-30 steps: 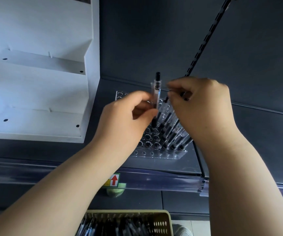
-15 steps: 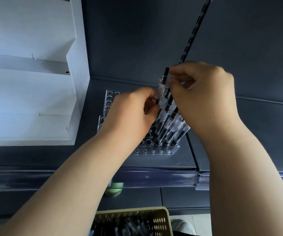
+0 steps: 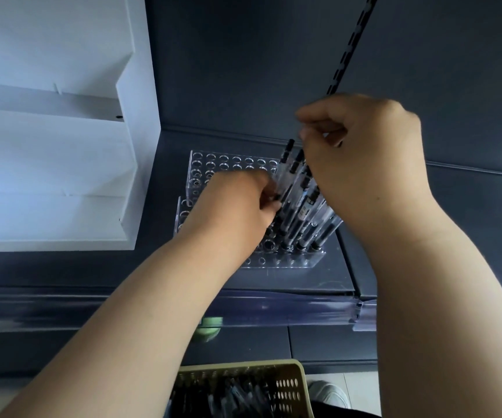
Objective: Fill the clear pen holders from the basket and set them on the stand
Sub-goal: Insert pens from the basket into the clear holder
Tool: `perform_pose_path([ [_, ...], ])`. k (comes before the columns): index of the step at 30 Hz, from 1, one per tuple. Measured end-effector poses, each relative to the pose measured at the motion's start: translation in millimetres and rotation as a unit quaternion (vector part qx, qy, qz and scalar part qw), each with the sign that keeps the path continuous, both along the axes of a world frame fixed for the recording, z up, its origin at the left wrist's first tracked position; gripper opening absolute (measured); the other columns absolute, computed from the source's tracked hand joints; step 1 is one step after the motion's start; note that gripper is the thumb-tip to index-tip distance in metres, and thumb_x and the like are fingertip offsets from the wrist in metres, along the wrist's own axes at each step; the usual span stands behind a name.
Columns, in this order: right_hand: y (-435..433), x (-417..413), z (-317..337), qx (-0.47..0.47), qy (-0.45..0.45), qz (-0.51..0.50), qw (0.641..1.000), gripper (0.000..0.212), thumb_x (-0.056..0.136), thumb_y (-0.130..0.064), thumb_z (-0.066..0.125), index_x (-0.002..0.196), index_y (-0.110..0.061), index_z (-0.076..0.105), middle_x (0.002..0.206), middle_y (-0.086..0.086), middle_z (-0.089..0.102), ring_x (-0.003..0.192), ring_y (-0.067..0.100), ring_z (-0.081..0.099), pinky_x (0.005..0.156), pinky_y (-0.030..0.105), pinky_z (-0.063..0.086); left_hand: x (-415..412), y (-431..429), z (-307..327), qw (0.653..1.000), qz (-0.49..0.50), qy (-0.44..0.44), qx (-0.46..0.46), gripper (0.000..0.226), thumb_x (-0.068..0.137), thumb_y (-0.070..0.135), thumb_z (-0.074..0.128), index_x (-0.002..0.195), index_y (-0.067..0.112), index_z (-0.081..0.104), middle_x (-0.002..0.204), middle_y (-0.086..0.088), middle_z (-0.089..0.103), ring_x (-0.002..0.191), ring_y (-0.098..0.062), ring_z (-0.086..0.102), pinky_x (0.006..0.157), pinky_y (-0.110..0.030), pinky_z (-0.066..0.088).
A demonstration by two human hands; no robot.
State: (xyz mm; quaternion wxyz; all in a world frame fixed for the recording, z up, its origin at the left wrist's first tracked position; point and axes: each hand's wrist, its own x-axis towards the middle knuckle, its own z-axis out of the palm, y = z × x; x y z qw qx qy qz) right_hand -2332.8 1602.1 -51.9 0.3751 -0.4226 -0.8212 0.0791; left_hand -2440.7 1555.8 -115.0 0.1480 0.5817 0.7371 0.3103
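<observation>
A clear pen holder (image 3: 231, 164) with rows of round holes lies on the dark shelf. Several clear-barrelled black pens (image 3: 301, 206) stand in its right-hand holes, leaning right. My left hand (image 3: 237, 206) is low over the holder and pinches the lower barrel of one pen beside that cluster. My right hand (image 3: 361, 152) is above and to the right, fingers curled round the pens' upper ends. The yellow-green basket (image 3: 289, 387) with several dark pens sits at the bottom edge. The white stepped stand (image 3: 62, 164) is at the left.
A clear plastic price rail (image 3: 274, 309) runs along the shelf's front edge. A slotted black upright (image 3: 352, 43) climbs the dark back panel. A green object (image 3: 210, 327) shows below the rail. A white shoe (image 3: 328, 393) is beside the basket.
The pen in my left hand has gone down from above the holder into the cluster. My left hand dropped lower and my right hand stayed at the pen tops. The view shifted.
</observation>
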Motion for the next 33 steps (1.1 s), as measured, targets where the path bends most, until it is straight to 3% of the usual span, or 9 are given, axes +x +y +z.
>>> perform_pose_path([
  [6, 0.1, 1.6, -0.9, 0.003, -0.009, 0.001, 1.000, 0.023, 0.084, -0.010, 0.059, 0.100, -0.021, 0.072, 0.081, -0.017, 0.056, 0.078, 0.004, 0.058, 0.072, 0.013, 0.043, -5.6, -1.2, -7.0, 0.998, 0.029, -0.048, 0.008, 0.010, 0.086, 0.030, 0.064, 0.094, 0.024, 0.067, 0.086, 0.007, 0.069, 0.079, -0.009, 0.064, 0.073, -0.022, 0.053],
  [11, -1.4, 1.1, 2.2, 0.008, -0.007, 0.008, 1.000, 0.024, 0.084, -0.011, 0.059, 0.101, -0.022, 0.071, 0.082, -0.018, 0.056, 0.076, 0.001, 0.054, 0.071, 0.010, 0.040, -5.2, -0.4, -10.9, 0.999, 0.016, -0.038, 0.004, 0.017, 0.086, 0.032, 0.065, 0.099, 0.021, 0.066, 0.090, 0.004, 0.070, 0.083, -0.012, 0.064, 0.078, -0.027, 0.053],
  [14, -7.2, 2.2, 6.2, 0.016, -0.006, 0.013, 1.000, 0.024, 0.084, -0.012, 0.058, 0.101, -0.022, 0.071, 0.081, -0.017, 0.057, 0.077, 0.003, 0.055, 0.072, 0.012, 0.041, -8.1, -5.1, -12.4, 1.000, 0.018, 0.001, -0.001, 0.023, 0.086, 0.035, 0.064, 0.102, 0.019, 0.064, 0.092, 0.002, 0.069, 0.085, -0.015, 0.063, 0.079, -0.032, 0.053],
  [19, -32.9, 5.8, 6.0, 0.032, -0.017, 0.038, 0.999, 0.023, 0.085, -0.011, 0.058, 0.103, -0.018, 0.071, 0.089, -0.004, 0.069, 0.090, 0.021, 0.061, 0.082, 0.031, 0.048, -13.6, -31.4, -7.4, 0.996, 0.048, 0.052, 0.049, 0.026, 0.088, 0.033, 0.060, 0.112, 0.022, 0.062, 0.100, 0.004, 0.066, 0.090, -0.015, 0.061, 0.079, -0.032, 0.051],
  [24, -78.8, 13.7, -14.1, 0.038, -0.088, 0.095, 0.991, 0.020, 0.082, -0.006, 0.059, 0.096, -0.012, 0.073, 0.083, 0.006, 0.072, 0.082, 0.030, 0.061, 0.074, 0.041, 0.050, -16.1, -85.5, -8.6, 0.983, 0.045, 0.166, 0.068, 0.026, 0.089, 0.025, 0.056, 0.112, 0.016, 0.062, 0.103, -0.005, 0.063, 0.099, -0.026, 0.056, 0.074, -0.036, 0.050],
  [28, -115.2, 24.9, -45.3, -0.031, -0.209, 0.140, 0.967, 0.023, 0.087, -0.013, 0.054, 0.102, -0.017, 0.071, 0.092, 0.003, 0.071, 0.093, 0.026, 0.057, 0.080, 0.039, 0.047, -7.6, -140.4, -27.4, 0.974, 0.014, 0.226, -0.034, 0.029, 0.091, 0.027, 0.050, 0.117, 0.017, 0.059, 0.110, -0.003, 0.060, 0.106, -0.024, 0.051, 0.079, -0.035, 0.048],
  [33, -158.3, 41.9, -94.2, -0.146, -0.330, 0.134, 0.923, 0.025, 0.086, -0.021, 0.049, 0.105, -0.023, 0.066, 0.100, 0.001, 0.067, 0.100, 0.024, 0.055, 0.085, 0.033, 0.044, 7.8, -196.1, -59.1, 0.967, -0.003, 0.190, -0.171, 0.029, 0.094, 0.027, 0.044, 0.121, 0.021, 0.053, 0.115, 0.002, 0.055, 0.114, -0.021, 0.047, 0.086, -0.038, 0.049],
])
